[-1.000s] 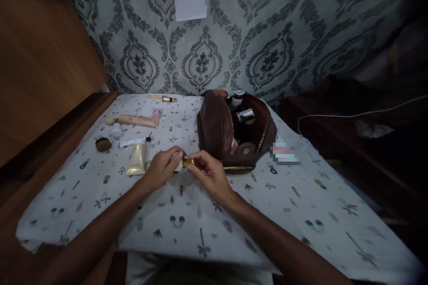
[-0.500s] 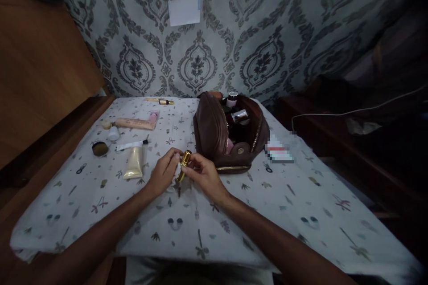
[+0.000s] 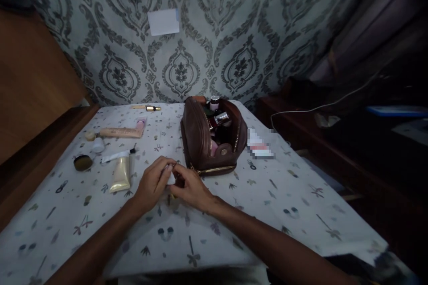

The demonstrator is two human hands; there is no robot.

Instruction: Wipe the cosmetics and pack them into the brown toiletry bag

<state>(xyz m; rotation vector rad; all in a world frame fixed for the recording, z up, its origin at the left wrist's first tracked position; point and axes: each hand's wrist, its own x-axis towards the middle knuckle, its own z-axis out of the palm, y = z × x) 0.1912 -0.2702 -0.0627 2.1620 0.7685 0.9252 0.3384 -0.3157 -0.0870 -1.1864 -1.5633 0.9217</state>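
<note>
My left hand point(image 3: 153, 183) and my right hand point(image 3: 192, 188) meet above the cloth-covered table, just in front of the brown makeup bag point(image 3: 195, 140). The left fingers are closed on a small white piece point(image 3: 171, 179) that looks like a tissue or wipe. My right fingers are curled round a shiny gold lipstick tube point(image 3: 173, 195), mostly hidden by the hand. The bag stands unzipped, with a clear-capped bottle point(image 3: 219, 120) and other cosmetics inside. Left of my hands lies a pale gold squeeze tube point(image 3: 121, 174).
Farther left lie a beige tube point(image 3: 121, 132), a round dark compact point(image 3: 83, 163) and a white jar point(image 3: 97, 144). A slim gold-and-black tube point(image 3: 153, 108) is near the wall. Right of the bag is a blurred packet point(image 3: 261, 144). A white cable point(image 3: 310, 110) runs at far right.
The gold lipstick tube, plainly visible earlier between my fingers, is now turned down and mostly covered by my right hand. The white piece shows more. The view has shifted right.
</note>
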